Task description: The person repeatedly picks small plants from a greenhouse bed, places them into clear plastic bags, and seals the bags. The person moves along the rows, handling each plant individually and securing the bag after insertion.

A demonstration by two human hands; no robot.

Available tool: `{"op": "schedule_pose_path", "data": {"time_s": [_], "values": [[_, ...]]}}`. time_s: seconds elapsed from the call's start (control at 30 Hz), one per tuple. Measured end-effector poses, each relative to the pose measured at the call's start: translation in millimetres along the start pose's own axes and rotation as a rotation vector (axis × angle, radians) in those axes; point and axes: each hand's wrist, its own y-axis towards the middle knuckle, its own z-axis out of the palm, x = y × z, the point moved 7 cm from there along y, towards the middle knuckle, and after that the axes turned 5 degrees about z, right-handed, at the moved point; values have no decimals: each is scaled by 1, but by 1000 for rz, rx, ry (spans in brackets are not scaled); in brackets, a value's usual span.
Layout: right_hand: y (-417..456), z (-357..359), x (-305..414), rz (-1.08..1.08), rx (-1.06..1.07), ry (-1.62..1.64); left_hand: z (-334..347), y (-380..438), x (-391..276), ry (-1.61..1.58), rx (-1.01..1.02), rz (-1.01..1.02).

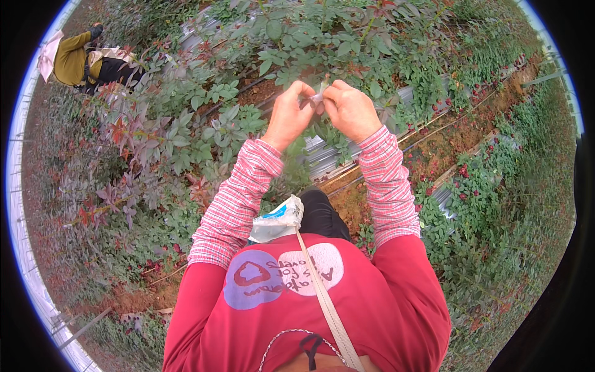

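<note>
Both hands meet in front of me over leafy rose bushes [279, 60]. My left hand [289, 113] pinches one side of a small strip of thin, clear film [317, 97] between thumb and fingers. The other side of that film is between the fingertips of my right hand [352, 109]. The film surrounds a short pale green stem piece [324, 86] that points upward, with a brownish tip. My fingers partly cover it, so its lower part is hidden. At my waist hangs a white plastic pouch or cut container [280, 216] from a beige strap [320, 288].
A person in a mustard top [69, 58] bends among the bushes at the upper left. Reddish soil paths [446, 139] run between planted rows with silvery plastic mulch [320, 156]. Fallen dark red petals or blooms lie along the right row. Metal posts [86, 328] stand near the edges.
</note>
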Motion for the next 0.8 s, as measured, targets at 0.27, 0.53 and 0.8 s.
{"op": "schedule_pose_path", "data": {"time_s": [0.27, 0.53, 0.8], "values": [[9, -12, -8, 58, -66, 245, 1, -1, -2, 47, 2, -4], [8, -11, -16, 77, -49, 118, 2, 0, 2, 12, -21, -32], [7, -8, -20, 237, 20, 488, 1, 0, -2, 54, -19, -19]]}}
